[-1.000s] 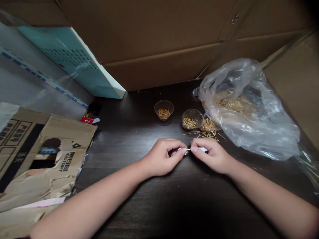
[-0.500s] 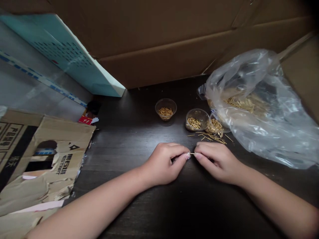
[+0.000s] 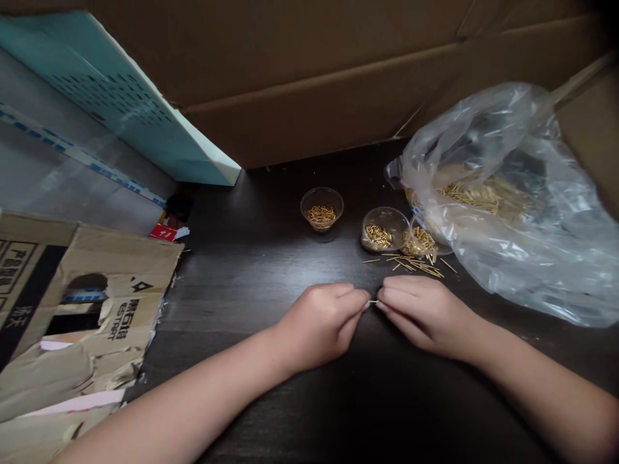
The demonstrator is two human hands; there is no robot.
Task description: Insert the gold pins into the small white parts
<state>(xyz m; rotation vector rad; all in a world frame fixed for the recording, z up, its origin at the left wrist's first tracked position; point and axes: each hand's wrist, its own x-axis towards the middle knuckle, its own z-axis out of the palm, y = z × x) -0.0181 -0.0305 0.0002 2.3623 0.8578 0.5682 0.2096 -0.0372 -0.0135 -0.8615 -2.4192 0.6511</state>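
Between my two hands a thin brass-coloured pin (image 3: 373,302) shows, its ends hidden in the fingertips. My left hand (image 3: 326,319) pinches one end, thumb and fingers pressed together. The other end sits in the pinch of my right hand (image 3: 425,316). Just beyond the right hand, loose gold pins (image 3: 418,265) lie scattered on the dark table (image 3: 232,270). Behind them stand a clear cup of short gold pieces (image 3: 378,237) and another cup of gold pieces (image 3: 422,241) beside it. Farther left is a third clear cup (image 3: 322,216) with small gold parts.
A clear plastic bag (image 3: 522,258) with many gold pins inside spreads over the right side. Torn cardboard (image 3: 159,270) lies at the left. A tall cardboard wall (image 3: 309,122) closes off the back, and a light-blue panel (image 3: 203,161) leans at the back left.
Both hands stay pinched on the pin. The left hand has rolled over a little, so its thumb is more hidden, and less of the pin shows between the hands. The view has shifted slightly.
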